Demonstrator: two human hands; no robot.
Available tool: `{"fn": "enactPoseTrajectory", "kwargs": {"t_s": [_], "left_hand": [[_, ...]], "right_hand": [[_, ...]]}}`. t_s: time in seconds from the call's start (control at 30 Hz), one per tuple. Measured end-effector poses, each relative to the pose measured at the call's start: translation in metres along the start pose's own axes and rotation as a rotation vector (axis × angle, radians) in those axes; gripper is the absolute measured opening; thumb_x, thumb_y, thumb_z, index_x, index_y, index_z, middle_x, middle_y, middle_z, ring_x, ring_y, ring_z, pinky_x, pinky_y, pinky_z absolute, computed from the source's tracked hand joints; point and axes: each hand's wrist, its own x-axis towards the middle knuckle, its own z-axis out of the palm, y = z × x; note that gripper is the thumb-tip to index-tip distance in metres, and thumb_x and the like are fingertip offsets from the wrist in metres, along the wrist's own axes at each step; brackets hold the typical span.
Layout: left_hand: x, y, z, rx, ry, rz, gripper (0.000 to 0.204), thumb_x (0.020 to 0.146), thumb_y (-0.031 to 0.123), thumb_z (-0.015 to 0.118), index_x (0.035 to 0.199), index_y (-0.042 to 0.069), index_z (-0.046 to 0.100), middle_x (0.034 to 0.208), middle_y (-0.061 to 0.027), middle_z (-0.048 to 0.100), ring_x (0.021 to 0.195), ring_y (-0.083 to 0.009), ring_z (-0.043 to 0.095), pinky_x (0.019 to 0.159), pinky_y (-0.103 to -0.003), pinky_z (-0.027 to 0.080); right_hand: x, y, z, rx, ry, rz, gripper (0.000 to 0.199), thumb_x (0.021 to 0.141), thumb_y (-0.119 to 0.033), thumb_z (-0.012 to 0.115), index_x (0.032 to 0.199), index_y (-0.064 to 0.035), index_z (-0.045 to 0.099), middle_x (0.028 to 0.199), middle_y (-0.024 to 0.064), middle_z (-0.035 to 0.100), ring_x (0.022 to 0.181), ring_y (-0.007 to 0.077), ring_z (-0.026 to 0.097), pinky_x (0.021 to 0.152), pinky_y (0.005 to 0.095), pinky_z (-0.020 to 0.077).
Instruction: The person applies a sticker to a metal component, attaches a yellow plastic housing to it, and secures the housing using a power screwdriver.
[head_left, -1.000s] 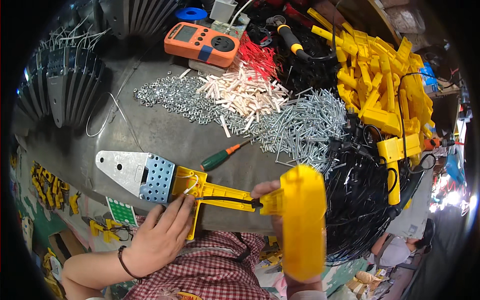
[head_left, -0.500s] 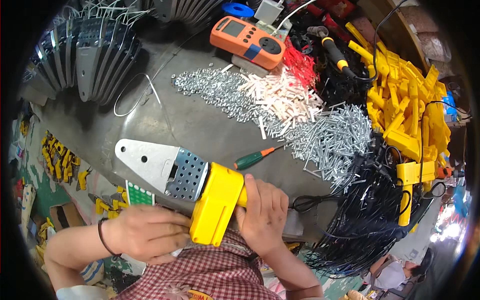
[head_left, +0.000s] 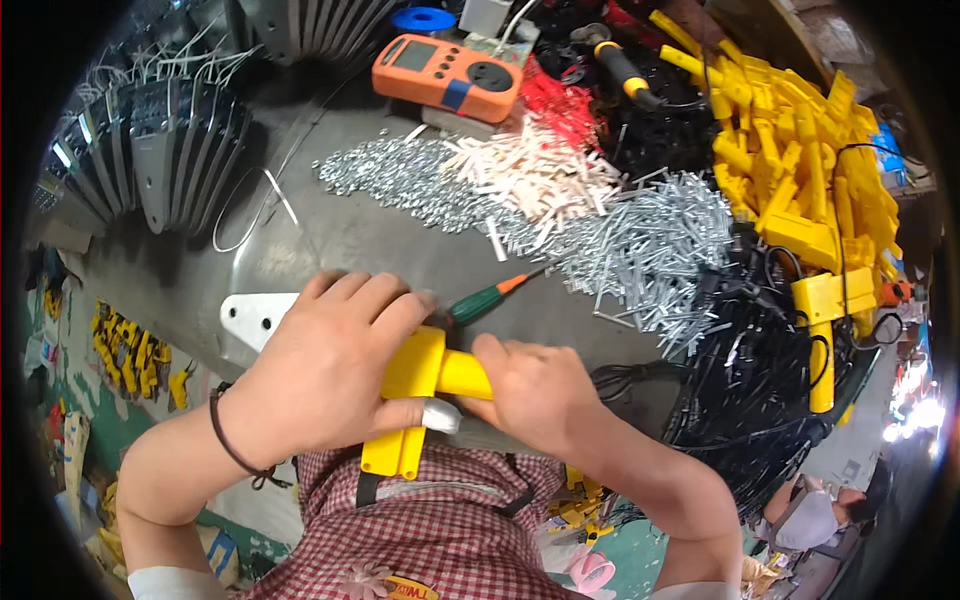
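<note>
"What's hidden?"

"The left hand point(head_left: 340, 370), clamped over the yellow housing point(head_left: 414, 365), covers much of the metal plate point(head_left: 250, 310); the right hand point(head_left: 538, 388) is curled around the handle point(head_left: 463, 374)."

"Where's the housing?"

"Between both hands, by the near edge of the worktop point(head_left: 375, 250). What it contains can't be seen."

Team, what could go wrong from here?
1. The left grip hides part of the yellow housing and metal plate, so a misfit there might go unseen.
2. The green-handled screwdriver lies close to that grip; a slip could knock it toward the loose screws.
</note>
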Motion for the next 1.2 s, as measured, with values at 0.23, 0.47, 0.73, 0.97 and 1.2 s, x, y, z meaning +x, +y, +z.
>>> {"fn": "enactPoseTrajectory", "kwargs": {"t_s": [0.23,0.47,0.73,0.97,1.2], "left_hand": [[-0.002,-0.002,0.019,0.05,-0.035,-0.055,0.052,0.064,0.044,0.074,0.095,0.007,0.057,0.088,-0.0097,0.052,0.089,-0.0285,0.053,0.075,-0.042,0.041],[0.014,0.019,0.03,0.019,0.057,-0.054,0.046,0.066,0.041,0.074,0.09,0.006,0.057,0.087,-0.0101,0.05,0.086,-0.0285,0.051,0.073,-0.04,0.041],[0.032,0.027,0.026,0.053,-0.016,-0.037,0.039,0.074,0.035,0.068,0.094,0.002,0.059,0.089,-0.0117,0.053,0.086,-0.0309,0.052,0.076,-0.042,0.043],[0.102,-0.023,0.045,0.156,0.17,0.223,0.008,0.074,0.009,0.057,0.081,0.005,0.056,0.085,-0.0087,0.055,0.084,-0.0249,0.056,0.076,-0.034,0.048],[0.09,-0.037,0.041,0.036,0.165,0.183,0.025,0.064,-0.001,0.063,0.088,0.006,0.058,0.087,-0.0106,0.056,0.085,-0.0289,0.057,0.075,-0.037,0.049]], "right_hand": [[0.018,0.029,-0.034,-0.046,0.379,-0.257,0.03,0.079,-0.021,0.058,0.106,-0.009,0.058,0.096,0.0058,0.058,0.091,0.0232,0.059,0.071,0.0357,0.0512],[0.021,0.064,-0.076,-0.3,0.437,-0.202,0.021,0.076,-0.011,0.054,0.097,-0.0092,0.059,0.093,0.0081,0.055,0.088,0.0254,0.06,0.067,0.035,0.0529],[0.018,0.075,-0.031,-0.089,0.34,-0.033,0.016,0.076,-0.007,0.056,0.092,-0.0052,0.056,0.093,0.0091,0.054,0.091,0.0271,0.058,0.074,0.0381,0.0511],[0.037,0.071,-0.023,-0.037,0.315,-0.057,0.016,0.076,-0.003,0.054,0.092,-0.0053,0.054,0.092,0.0105,0.055,0.089,0.0296,0.059,0.073,0.0386,0.0511],[0.029,0.093,-0.029,0.351,0.397,0.012,0.014,0.075,-0.002,0.065,0.087,-0.0022,0.06,0.085,0.015,0.058,0.083,0.0347,0.059,0.072,0.0399,0.0484]]}}
